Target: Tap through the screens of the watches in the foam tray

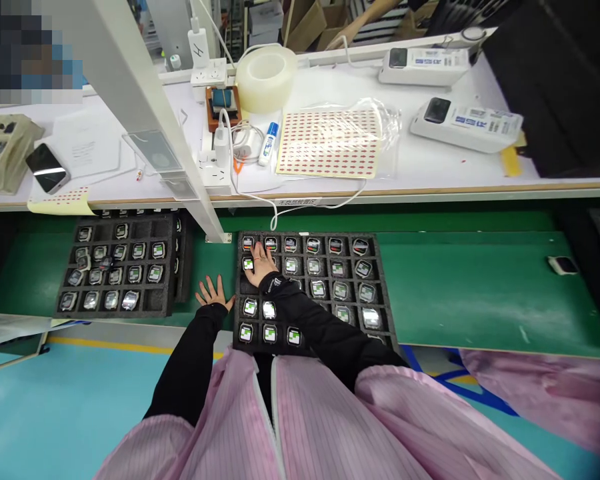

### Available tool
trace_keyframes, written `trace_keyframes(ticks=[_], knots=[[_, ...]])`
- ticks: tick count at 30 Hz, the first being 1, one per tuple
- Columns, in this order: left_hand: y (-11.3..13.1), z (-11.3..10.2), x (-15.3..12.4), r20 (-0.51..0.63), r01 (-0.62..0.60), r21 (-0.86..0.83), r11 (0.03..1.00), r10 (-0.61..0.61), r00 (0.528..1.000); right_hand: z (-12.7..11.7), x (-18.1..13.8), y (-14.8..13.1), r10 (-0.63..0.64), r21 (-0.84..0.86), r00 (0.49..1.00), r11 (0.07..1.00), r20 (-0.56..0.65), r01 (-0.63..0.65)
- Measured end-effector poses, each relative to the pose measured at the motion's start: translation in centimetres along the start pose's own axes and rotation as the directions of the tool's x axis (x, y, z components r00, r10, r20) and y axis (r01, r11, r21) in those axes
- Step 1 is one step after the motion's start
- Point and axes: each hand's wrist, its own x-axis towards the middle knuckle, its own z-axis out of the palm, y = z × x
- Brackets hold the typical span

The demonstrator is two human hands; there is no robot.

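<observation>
A dark foam tray point(304, 235) full of smartwatches stands in front of me on the green work surface, most screens lit with white and green or red patterns. My right hand point(261, 265) reaches over its upper left compartments with fingers stretched out, beside a lit smartwatch point(249, 264). Whether the fingertips touch a watch is unclear. The right sleeve hides several middle compartments. Just off the tray's left edge, my left hand point(215, 293) rests on the green surface point(205, 257), fingers spread and holding nothing.
Left stands a stacked foam tray point(169, 293) with more watches. A white post point(180, 147) rises between the trays. On the shelf behind are a tape roll point(266, 77), an arrow sticker sheet point(327, 143) and two white devices point(425, 67). A single watch point(563, 265) lies far right.
</observation>
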Motion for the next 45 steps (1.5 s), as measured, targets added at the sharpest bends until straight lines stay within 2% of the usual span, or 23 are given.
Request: trace_keyframes(ticks=[10, 14, 22, 27, 34, 39, 45], knots=[[0.0, -0.3, -0.1, -0.002, 0.004, 0.012, 1.000, -0.004, 1.000, -1.5, -3.0, 3.2, 0.066, -0.048, 0.993, 0.996, -0.095, -0.071], [0.2, -0.4, -0.2, -0.014, 0.006, 0.030, 1.000, -0.005, 1.000, -1.3, -3.1, 3.9, 0.134, -0.084, 0.985, 0.986, -0.107, -0.143], [0.3, -0.5, -0.4, -0.051, -0.002, 0.052, 0.999, 0.004, 0.999, -2.4, -2.9, 4.0, 0.152, -0.094, 0.982, 0.982, -0.115, -0.163], [0.4, -0.5, -0.4, -0.056, 0.004, 0.052, 0.999, -0.001, 0.998, -2.5, -2.3, 3.6, 0.112, -0.097, 0.991, 0.988, -0.077, -0.119], [0.4, -0.3, -0.5, -0.064, 0.013, 0.040, 0.999, -0.010, 0.998, -1.9, -1.6, 3.6, 0.158, -0.084, 0.985, 0.983, -0.067, -0.164], [0.3, -0.2, -0.5, -0.069, 0.010, 0.032, 0.999, -0.008, 0.998, -1.8, -2.1, 2.8, 0.091, -0.068, 0.994, 0.993, -0.058, -0.095], [0.2, 0.0, -0.4, -0.074, 0.011, 0.024, 1.000, -0.009, 0.997, -0.8, -1.2, -0.1, -0.011, -0.058, 1.000, 0.998, -0.021, 0.009]])
